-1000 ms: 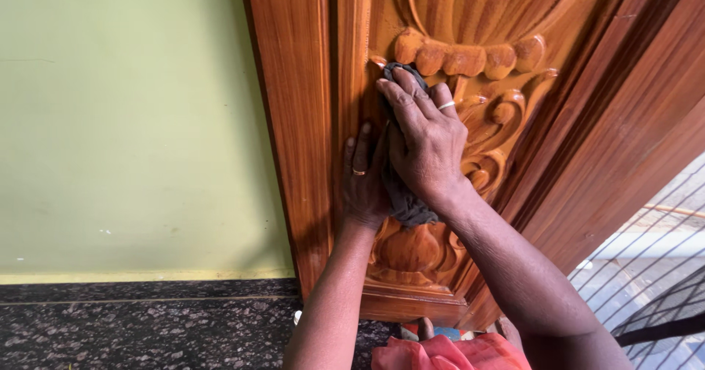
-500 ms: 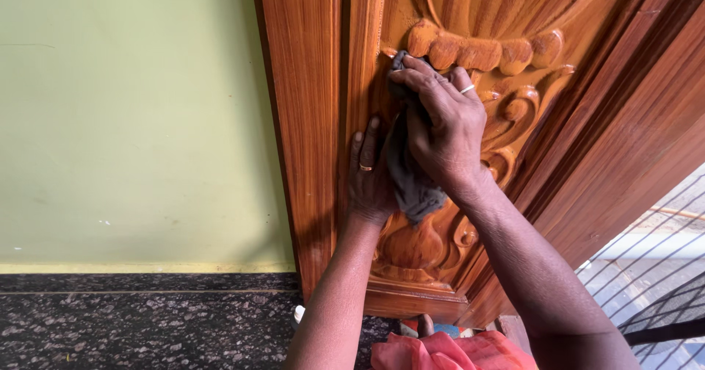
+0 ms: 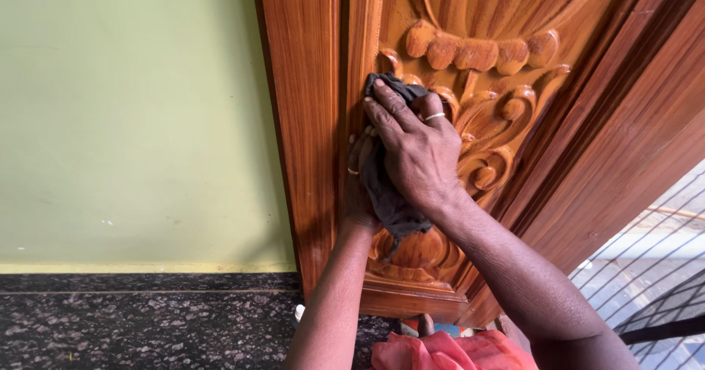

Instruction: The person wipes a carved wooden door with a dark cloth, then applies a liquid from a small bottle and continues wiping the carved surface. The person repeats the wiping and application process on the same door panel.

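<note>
- My right hand (image 3: 413, 150) is closed over a dark grey cloth (image 3: 385, 194), pressing it flat against the carved wooden door (image 3: 507, 84), low down by the scrollwork near the left stile
- My left hand (image 3: 358, 186) lies open on the door just behind the cloth, mostly hidden, holding nothing
- To do this well I judge I should push the cloth into each groove with my fingertips, follow the curves, and brace steadily with the other palm
- Count: one cloth, one door, two hands, two rings, one per hand
- Green wall (image 3: 132, 120) left, dark speckled floor (image 3: 147, 326) below
</note>
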